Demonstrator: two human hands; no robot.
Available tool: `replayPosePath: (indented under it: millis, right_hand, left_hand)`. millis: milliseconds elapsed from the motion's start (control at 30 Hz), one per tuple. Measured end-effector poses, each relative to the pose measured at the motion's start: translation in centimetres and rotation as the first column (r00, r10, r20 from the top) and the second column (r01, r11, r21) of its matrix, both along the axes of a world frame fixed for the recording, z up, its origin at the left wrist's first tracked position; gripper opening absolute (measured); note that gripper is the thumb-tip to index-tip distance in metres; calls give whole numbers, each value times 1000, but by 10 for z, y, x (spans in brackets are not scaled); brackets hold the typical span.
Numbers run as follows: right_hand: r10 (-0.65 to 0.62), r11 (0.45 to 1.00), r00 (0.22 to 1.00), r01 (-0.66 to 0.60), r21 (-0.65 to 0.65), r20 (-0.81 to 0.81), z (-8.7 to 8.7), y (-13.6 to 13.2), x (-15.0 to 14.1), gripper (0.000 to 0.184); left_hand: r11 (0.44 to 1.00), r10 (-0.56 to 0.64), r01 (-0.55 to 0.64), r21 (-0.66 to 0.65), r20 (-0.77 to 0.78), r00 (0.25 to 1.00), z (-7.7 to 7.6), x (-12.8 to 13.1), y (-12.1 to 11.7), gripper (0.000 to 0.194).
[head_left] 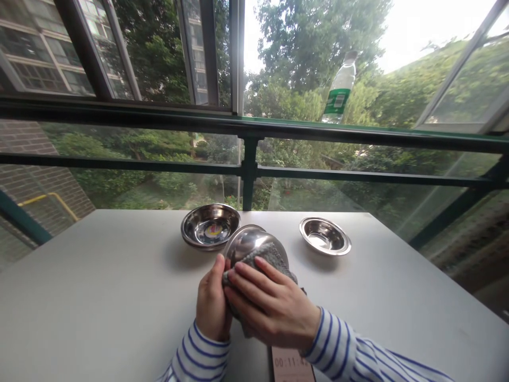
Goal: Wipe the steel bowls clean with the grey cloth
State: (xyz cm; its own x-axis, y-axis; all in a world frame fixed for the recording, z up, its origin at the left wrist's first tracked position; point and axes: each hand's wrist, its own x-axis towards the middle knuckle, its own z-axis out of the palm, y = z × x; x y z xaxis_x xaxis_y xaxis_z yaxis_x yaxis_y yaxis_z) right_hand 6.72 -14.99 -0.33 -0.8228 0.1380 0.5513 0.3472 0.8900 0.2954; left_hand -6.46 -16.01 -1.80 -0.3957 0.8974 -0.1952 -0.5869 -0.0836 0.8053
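A shiny steel bowl (247, 241) is held up over the table, tilted, with its rounded outside towards me. My left hand (213, 302) grips its left edge, thumb on the near side; the other fingers are hidden behind. A grey textured cloth (274, 255) lies against the bowl's surface. My right hand (274, 305) presses the cloth onto the bowl, its fingers together and pointing up to the left. The lower part of the bowl is covered by the cloth and my right hand.
Steel bowls, seemingly stacked (210, 227), stand behind to the left, a sticker inside the top one. A single steel bowl (325, 236) sits at right. A phone (292, 365) showing a timer lies below my right wrist. Beyond the white table (119, 297) are a railing (159, 165) and a plastic bottle (339, 95).
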Motion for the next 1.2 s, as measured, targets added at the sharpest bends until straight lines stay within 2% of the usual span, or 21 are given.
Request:
replayPosePath:
  millis: [100, 167, 233, 367, 400, 467, 500, 567, 667, 767, 833, 933, 1033, 1100, 1200]
  right_hand:
    - [-79, 976, 994, 61, -211, -77, 18, 9, -2, 42]
    - [-140, 923, 980, 76, -376, -144, 30, 20, -2, 41]
    - [-195, 844, 953, 42, -535, -233, 35, 33, 2, 37]
    - [-303, 633, 875, -112, -766, -378, 21, 53, 19, 35]
    - [-335, 593, 854, -137, -794, -398, 15, 53, 23, 36]
    - [-390, 559, 814, -162, -813, -431, -1, 48, 31, 38]
    - [-411, 564, 798, -157, -811, -441, -9, 43, 33, 39]
    - [-441, 609, 779, -105, -786, -446, -23, 30, 36, 44]
    - [-415, 733, 811, 29, -679, -413, -38, 11, 36, 52]
    - [-311, 888, 878, 131, -441, -365, -39, 0, 30, 57]
    - [-215, 958, 930, 141, -252, -298, -35, -2, 24, 55]
    - [-133, 990, 973, 121, -72, -191, -27, -3, 10, 45]
    - [-101, 995, 990, 101, -12, -98, -20, -6, -4, 40]
    - [-74, 997, 996, 73, -30, -43, -14, -7, -10, 39]
    - [-65, 981, 998, 59, -187, -25, -1, -1, -10, 40]
  left_hand:
    - [999, -21, 23, 48, -52, 998, -2, 1, -1, 27]
    - [997, -49, 52, 57, -55, 997, -3, 1, -1, 26]
    - [997, -65, 66, 51, -10, 998, -2, 0, 0, 26]
    - [994, -106, 98, 52, 186, 977, 3, -4, 4, 27]
    - [992, -123, 116, 43, 240, 963, 5, -5, 5, 28]
    - [991, -129, 133, 7, 321, 938, 8, -8, 7, 29]
    - [992, -115, 129, -16, 346, 931, 9, -9, 7, 30]
    - [992, -73, 104, -67, 366, 928, 10, -11, 9, 30]
    - [991, -22, 69, -119, 363, 932, 8, -11, 11, 31]
    - [992, -10, 58, -116, 376, 927, 5, -9, 13, 31]
    - [992, -23, 73, -107, 408, 913, 3, -7, 14, 30]
    - [989, -40, 100, -110, 449, 893, 2, -5, 14, 28]
    - [982, -49, 124, -139, 451, 891, 2, -5, 12, 28]
    - [970, -90, 181, -165, 449, 889, 1, -4, 10, 28]
    - [962, -164, 239, -131, 423, 891, 0, -3, 8, 32]
